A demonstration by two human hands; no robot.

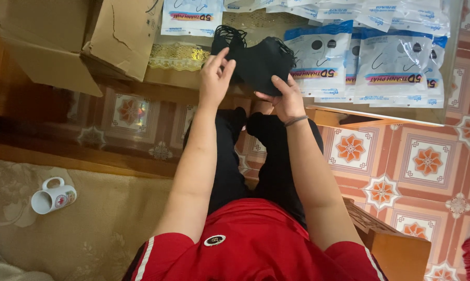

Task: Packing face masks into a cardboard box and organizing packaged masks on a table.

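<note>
Dim, even light; slightly soft

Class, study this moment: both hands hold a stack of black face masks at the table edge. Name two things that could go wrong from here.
1. The stack of black masks sits in a loose grip between the left hand and right hand; some could slide to the tiled floor.
2. The ear loops stick out tangled and may snag.

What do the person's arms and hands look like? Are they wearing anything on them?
Both arms are bare from the short sleeves down. The sleeves belong to a red shirt with white stripes at the sleeve edges and a small round badge on the chest. The right hand has a thin dark band around its wrist. The left hand wears nothing: no gloves, rings or watch can be seen.
</note>
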